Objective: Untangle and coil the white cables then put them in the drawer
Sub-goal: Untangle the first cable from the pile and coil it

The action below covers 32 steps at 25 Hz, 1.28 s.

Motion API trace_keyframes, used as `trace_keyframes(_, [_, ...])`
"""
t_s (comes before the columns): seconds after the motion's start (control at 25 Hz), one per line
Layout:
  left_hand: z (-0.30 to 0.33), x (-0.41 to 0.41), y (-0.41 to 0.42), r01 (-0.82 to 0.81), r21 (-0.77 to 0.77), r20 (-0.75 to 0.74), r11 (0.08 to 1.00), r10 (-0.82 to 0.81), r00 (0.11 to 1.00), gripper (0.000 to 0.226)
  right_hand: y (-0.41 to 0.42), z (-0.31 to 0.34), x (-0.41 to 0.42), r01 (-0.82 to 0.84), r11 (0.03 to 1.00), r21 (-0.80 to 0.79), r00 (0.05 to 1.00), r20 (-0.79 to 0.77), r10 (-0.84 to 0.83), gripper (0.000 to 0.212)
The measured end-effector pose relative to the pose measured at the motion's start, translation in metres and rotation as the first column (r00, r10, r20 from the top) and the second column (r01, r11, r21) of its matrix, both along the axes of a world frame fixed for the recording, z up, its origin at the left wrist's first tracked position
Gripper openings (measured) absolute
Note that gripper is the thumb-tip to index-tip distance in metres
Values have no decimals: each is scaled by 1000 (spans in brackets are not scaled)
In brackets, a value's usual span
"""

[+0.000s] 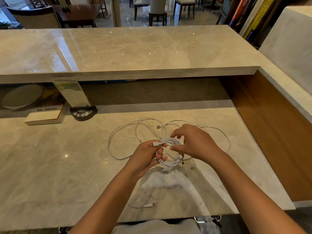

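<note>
The marble surface (50, 166) carries loose white cables (118, 132) sprawled behind the hands. Above it, the left hand (145, 157) grips a half-wound coil (168, 162), thumb pinning its plug end (154, 144). The right hand (194, 142), fingers curled, pinches the coil's far side. Best to keep loops even, feeding slack gently so the tail doesn't snag; no drawer shows.

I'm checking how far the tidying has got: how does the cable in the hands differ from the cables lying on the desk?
The coiled cable is wound into tight stacked loops; the loose cables sprawl in wide, crossing curves. The coiled cable is held above the desk by the left hand, with the right hand at its loops; the loose cables lie flat, untouched. Both are white.
</note>
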<state>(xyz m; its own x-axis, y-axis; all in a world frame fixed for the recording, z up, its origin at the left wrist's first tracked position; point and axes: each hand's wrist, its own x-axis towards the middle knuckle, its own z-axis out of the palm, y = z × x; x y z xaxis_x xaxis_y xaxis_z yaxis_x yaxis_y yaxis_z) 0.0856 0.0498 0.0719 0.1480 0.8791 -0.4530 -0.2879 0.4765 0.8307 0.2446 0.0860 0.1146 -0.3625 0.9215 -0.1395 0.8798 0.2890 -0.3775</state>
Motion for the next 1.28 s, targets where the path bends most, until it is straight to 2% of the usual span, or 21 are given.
trace_keyframes(0.12, [0,-1,-1,38,-13,-3,999,-39,999,24,5,-3,-2,-88,992,92,996,23,86,20])
trace_keyframes(0.36, [-1,-3,-6,55,-29,-34,998,-56,998,24,5,-13,-1,-199,976,86,980,32,197,30])
trace_keyframes(0.44, [-1,-4,-5,48,-23,-40,999,-49,998,23,4,-18,-4,-224,970,92,975,11,224,27])
trace_keyframes(0.52, [-1,-7,-3,58,0,-57,998,-58,997,23,6,-19,-4,-215,976,35,973,-77,217,19])
trace_keyframes(0.64, [1,-12,0,95,77,-108,992,-87,990,23,9,-19,1,-142,983,-117,960,-257,108,13])
trace_keyframes(0.8, [-10,-20,-4,116,119,-128,986,-100,987,24,6,-29,-7,-142,980,-136,959,-266,102,18])
trace_keyframes(0.88, [-17,-24,-7,116,145,-187,983,-88,978,24,6,-32,-11,-159,974,-160,952,-288,108,20])
trace_keyframes(1.0, [-26,-25,-16,23,261,-318,965,63,946,23,10,-36,-17,-173,968,-183,953,-281,117,23])
trace_keyframes(1.04, [-30,-28,-23,-12,363,-418,932,174,892,23,12,-39,-20,-165,969,-182,953,-284,109,24])
trace_keyframes(1.08, [-34,-34,-30,30,515,-564,857,312,765,24,15,-40,-24,-155,970,-187,950,-299,94,24])
trace_keyframes(1.12, [-38,-42,-38,201,639,-688,743,435,581,30,17,-42,-30,-149,969,-199,944,-320,79,24])
trace_keyframes(1.16, [-43,-51,-45,434,662,-749,611,514,418,36,19,-43,-36,-154,965,-214,937,-342,73,23])
trace_keyframes(1.2, [-48,-60,-50,631,600,-774,492,556,303,38,20,-44,-43,-165,959,-231,929,-363,73,22])
trace_keyframes(1.24, [-52,-69,-53,743,524,-781,416,582,225,34,20,-46,-52,-180,951,-251,921,-383,73,21])
trace_keyframes(1.28, [-54,-77,-55,787,480,-775,387,608,173,27,19,-47,-61,-192,943,-272,911,-406,68,19])
